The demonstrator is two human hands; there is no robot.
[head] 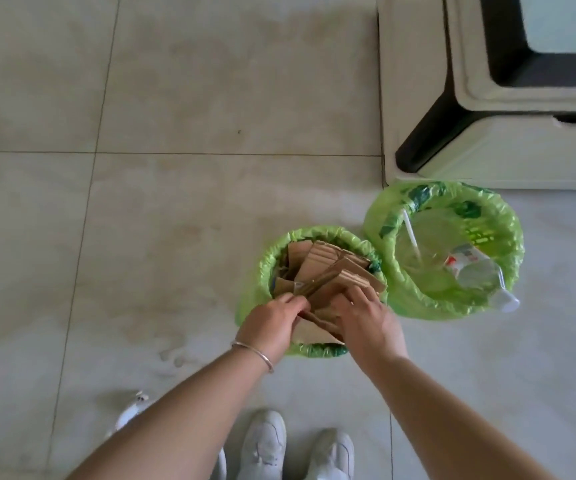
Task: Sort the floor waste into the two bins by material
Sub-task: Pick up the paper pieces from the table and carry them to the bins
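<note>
Two bins lined with green bags stand side by side on the tiled floor. The left bin (262,271) is packed with brown cardboard pieces (331,268). The right bin (508,223) holds a clear plastic bottle (477,271) with a red and white label, a white straw and other clear plastic. Both my hands are over the left bin. My left hand (272,320) grips the near edge of a cardboard piece. My right hand (366,315) lies on the cardboard with its fingers bent over the pieces.
A white cabinet with a black base (487,133) stands just behind the right bin. A white plastic item (130,410) lies on the floor at the lower left, partly hidden by my left arm. My white shoes (266,445) are at the bottom.
</note>
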